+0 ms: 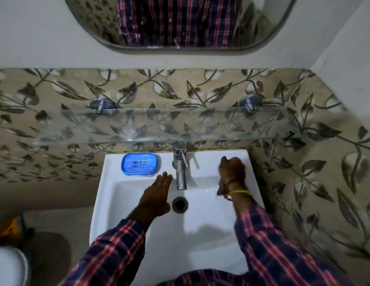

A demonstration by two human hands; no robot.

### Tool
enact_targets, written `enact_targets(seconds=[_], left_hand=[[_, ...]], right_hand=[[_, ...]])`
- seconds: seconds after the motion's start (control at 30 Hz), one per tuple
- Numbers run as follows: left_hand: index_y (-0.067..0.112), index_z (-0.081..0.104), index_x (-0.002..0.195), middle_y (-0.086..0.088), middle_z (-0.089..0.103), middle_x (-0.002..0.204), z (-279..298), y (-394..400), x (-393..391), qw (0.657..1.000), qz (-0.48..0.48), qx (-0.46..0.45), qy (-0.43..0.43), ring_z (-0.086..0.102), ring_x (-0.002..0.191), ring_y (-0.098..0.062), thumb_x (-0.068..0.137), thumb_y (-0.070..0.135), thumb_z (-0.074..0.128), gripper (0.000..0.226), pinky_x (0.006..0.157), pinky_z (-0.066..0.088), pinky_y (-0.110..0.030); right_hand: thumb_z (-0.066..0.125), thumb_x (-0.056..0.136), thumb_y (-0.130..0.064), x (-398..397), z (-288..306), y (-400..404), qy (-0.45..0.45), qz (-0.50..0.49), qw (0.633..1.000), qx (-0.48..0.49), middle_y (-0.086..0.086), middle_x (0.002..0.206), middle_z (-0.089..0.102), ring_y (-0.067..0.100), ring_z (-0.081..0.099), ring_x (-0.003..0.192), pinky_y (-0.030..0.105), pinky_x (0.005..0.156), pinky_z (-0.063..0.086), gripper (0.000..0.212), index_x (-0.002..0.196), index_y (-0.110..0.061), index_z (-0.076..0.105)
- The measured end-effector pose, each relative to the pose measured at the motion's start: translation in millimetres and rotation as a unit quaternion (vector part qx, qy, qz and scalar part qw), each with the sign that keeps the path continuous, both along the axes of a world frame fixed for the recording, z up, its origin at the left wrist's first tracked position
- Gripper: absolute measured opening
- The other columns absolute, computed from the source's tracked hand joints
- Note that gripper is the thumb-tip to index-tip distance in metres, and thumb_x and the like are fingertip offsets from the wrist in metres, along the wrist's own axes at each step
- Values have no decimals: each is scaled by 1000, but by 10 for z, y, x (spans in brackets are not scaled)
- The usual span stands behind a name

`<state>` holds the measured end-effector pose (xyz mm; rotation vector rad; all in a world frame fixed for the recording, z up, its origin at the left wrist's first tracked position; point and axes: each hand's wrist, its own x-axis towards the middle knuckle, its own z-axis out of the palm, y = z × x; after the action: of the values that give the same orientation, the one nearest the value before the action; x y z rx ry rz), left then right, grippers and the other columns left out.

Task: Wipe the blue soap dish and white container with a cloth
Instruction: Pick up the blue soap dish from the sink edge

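The left hand [157, 195] reaches over the basin with straight, flat fingers holding nothing, its fingertips just beside the spout of the metal tap [180, 168]. The right hand [231, 172] sits on the far right ledge of the white sink [109, 203], fingers curled; blur hides whether it grips anything. A yellow band [239, 191] circles that wrist. The blue soap dish [139, 163] lies on the far left ledge, left of the tap and near the left fingertips. The drain [180, 204] lies between the arms. Above the sink are a glass shelf [159, 126] and a mirror [180, 21].
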<state>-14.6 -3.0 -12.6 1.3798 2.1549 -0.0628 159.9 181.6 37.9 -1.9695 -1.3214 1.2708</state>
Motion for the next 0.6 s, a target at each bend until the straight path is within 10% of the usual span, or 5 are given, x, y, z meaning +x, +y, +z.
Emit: enact_targets(seconds=[0.1, 0.2, 0.27, 0.4, 0.6], left_hand=[[21, 4, 164, 0, -6, 173, 86, -71, -130, 999, -28, 7, -20, 2, 160, -20, 96, 20, 65, 92, 126, 22, -46], [18, 43, 153, -6, 36, 165, 200, -129, -221, 996, 8, 92, -18, 33, 152, -24, 100, 16, 57, 55, 121, 29, -39], [18, 65, 129, -11, 66, 138, 260, -181, -203, 980, 67, 188, -15, 58, 130, -31, 99, 17, 57, 31, 107, 45, -41], [15, 65, 92, -11, 77, 90, 309, -396, -232, 871, 333, 353, -72, 70, 91, -37, 94, 24, 68, 10, 75, 44, -33], [2, 55, 117, -26, 69, 111, 132, -618, -760, 736, 558, 347, -163, 66, 106, -43, 85, 33, 81, 52, 93, 51, -46]], right_hand=[[55, 94, -7, 240, 60, -146, 254, -44, 962, -94, 14, 69, 67, 30, 61, 75, 23, 52, 50, 22, 75, 1, 64], [58, 93, -14, 437, 155, -515, 408, -53, 885, -216, 17, 93, 67, 33, 65, 86, 40, 80, 54, 17, 91, -1, 69], [70, 90, -22, 411, 163, -759, 391, -46, 894, -215, 17, 104, 70, 33, 65, 103, 46, 99, 50, 25, 105, -2, 70], [78, 80, -7, 310, 51, -1224, 316, -40, 930, -183, 17, 98, 71, 30, 67, 86, 41, 83, 55, 21, 99, 0, 73], [65, 85, 3, 11, -29, -1682, 277, 40, 945, -168, 25, 96, 71, 33, 68, 83, 36, 72, 56, 18, 100, 12, 68]])
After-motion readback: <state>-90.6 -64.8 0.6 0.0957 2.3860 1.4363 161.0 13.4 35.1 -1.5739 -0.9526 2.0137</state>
